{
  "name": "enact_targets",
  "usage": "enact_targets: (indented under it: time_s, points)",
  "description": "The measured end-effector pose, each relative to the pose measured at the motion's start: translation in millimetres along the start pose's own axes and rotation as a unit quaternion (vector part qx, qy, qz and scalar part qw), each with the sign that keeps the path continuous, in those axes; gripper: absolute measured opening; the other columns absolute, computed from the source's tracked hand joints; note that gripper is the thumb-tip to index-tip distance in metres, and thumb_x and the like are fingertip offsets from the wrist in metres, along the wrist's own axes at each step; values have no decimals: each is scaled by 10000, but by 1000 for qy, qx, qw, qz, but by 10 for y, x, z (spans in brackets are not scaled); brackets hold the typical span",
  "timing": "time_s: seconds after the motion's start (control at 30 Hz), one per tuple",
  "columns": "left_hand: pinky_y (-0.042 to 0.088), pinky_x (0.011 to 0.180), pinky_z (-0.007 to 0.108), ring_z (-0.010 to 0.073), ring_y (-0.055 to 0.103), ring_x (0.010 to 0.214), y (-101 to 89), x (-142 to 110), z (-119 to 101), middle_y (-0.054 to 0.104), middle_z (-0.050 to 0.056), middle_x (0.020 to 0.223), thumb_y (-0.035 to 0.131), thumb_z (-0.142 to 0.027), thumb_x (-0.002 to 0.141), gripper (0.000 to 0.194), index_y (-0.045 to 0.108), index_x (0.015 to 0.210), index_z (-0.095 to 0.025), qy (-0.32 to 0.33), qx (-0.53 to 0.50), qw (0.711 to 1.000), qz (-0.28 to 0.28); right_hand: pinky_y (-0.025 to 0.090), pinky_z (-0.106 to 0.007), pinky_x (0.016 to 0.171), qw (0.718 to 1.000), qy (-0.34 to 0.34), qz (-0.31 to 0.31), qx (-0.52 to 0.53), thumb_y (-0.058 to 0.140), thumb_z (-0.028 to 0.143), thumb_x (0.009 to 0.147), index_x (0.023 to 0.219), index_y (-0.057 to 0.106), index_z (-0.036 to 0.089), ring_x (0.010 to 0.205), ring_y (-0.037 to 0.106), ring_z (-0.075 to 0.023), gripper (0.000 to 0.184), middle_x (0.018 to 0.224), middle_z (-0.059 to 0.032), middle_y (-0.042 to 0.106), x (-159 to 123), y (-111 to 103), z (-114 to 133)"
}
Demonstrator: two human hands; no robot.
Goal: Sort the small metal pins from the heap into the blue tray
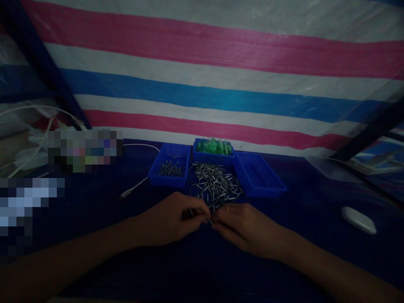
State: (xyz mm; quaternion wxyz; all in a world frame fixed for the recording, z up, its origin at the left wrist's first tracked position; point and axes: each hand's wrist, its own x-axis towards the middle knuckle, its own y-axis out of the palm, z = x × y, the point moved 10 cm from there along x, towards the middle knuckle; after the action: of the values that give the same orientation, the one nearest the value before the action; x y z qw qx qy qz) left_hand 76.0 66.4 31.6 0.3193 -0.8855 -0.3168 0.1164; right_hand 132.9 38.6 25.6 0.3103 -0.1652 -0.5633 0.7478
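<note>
My left hand [176,219] is closed in a pinch, with the end of a thin metal pin [209,220] showing at its fingertips. Close against it, my right hand [243,225] has its thumb and fingers pressed together. Whatever those right fingers hold is hidden. Just beyond both hands lies a loose pile of silvery metal pins [217,181] on the dark blue table [195,269]. A blue tray [168,182] at the left of the pile contains more of these pins. Behind the pile, another blue tray [214,157] holds small green translucent pieces.
A third blue tray [265,191] stands right of the pile. Farther right lies a white rounded case [359,220]. A white cable [135,187] with a plug lies at left, near pixelated items. Behind the table hangs a striped plastic sheet [202,97].
</note>
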Motion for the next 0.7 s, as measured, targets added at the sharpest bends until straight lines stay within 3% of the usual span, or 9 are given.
enact_targets:
  time_s: [0.27,0.5,0.7]
  points:
    - [329,520,185,90,543,563,55,6,91,639,-30,702,473,-191,829,102,554,887,-171,-19,30,999,-1,353,-234,566,1000,1,-25,7,381,229,899,779,489,164,599,474,-112,175,656,-2,500,1,-58,-1]
    - [312,484,161,65,476,504,41,-4,20,538,-52,602,476,-173,823,92,553,875,-170,19,50,999,-11,345,-233,558,999,-11,-34,23,389,219,888,760,466,171,586,453,-106,157,645,8,476,-11,-64,21]
    - [302,473,145,49,436,492,152,-24,-40,478,-69,577,484,-127,804,66,528,831,-168,45,30,998,42,347,-229,547,997,-50,-30,44,399,197,871,758,476,169,577,441,-104,140,648,7,482,-20,-70,139]
